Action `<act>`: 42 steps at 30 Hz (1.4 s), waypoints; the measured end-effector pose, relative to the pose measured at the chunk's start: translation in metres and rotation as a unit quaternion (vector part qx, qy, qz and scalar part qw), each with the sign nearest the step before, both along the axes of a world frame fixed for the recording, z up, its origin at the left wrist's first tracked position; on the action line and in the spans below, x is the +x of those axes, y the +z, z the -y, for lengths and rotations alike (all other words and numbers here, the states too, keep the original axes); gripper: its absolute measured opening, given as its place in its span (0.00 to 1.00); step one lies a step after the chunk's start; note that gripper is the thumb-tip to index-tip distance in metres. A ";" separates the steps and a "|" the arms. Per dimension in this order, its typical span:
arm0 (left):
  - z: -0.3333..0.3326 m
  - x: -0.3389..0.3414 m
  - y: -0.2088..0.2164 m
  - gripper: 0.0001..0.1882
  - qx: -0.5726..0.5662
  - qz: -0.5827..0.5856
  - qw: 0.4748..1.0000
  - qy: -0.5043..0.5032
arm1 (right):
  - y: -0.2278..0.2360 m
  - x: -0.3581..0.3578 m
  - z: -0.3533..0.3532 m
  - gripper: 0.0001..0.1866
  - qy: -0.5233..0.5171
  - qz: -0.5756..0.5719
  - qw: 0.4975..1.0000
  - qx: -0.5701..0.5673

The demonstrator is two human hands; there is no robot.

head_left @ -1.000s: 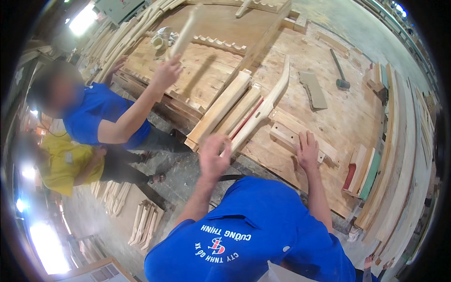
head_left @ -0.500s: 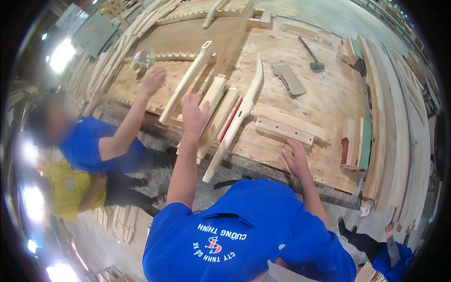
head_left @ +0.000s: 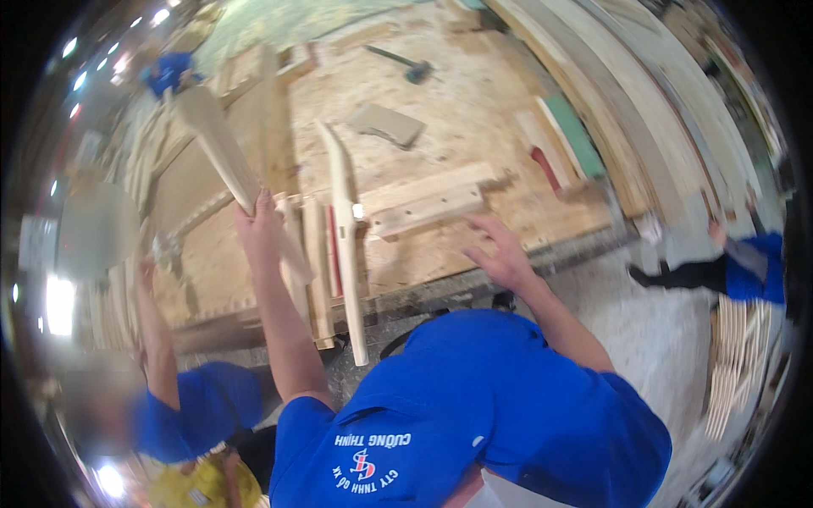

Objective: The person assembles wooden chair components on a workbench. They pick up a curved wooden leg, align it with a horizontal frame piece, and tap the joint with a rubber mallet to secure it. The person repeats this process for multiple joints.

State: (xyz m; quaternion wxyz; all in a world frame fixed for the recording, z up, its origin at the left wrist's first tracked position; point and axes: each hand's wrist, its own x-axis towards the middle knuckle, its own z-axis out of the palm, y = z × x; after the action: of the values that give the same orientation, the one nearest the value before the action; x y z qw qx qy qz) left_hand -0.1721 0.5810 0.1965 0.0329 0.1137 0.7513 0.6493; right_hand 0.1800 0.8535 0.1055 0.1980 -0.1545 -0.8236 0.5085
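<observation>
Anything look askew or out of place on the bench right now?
Mainly the curved wooden piece: its end juts past the near edge of the workbench, so it might get bumped. The flat brown piece also lies aslant. I see no spill.

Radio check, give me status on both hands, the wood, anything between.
Left hand gripping pale wooden bar. Right hand empty, open, near drilled block. Curved wooden piece lying between hands.
</observation>
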 end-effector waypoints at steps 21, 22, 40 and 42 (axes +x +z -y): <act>-0.221 0.107 -0.204 0.67 -0.513 -0.304 0.749 -0.287 | -0.118 0.170 -0.089 0.30 -0.208 0.367 0.906 0.032; -0.220 0.106 -0.205 0.66 -0.497 -0.314 0.757 -0.284 | -0.125 0.172 -0.091 0.31 -0.201 0.369 0.907 0.030; -0.217 0.104 -0.206 0.59 -0.432 -0.335 0.793 -0.270 | -0.137 0.159 -0.047 0.26 -0.227 0.343 0.911 0.012; -0.217 0.103 -0.205 0.59 -0.413 -0.340 0.801 -0.269 | -0.139 0.156 -0.042 0.26 -0.236 0.348 0.907 0.017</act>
State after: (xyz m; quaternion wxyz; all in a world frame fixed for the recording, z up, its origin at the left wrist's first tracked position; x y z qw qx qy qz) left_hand -0.0694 0.7980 -0.0084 -0.0073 0.5007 0.8503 0.1619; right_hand 0.3357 0.8957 -0.0332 0.0157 -0.5077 -0.7885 0.3467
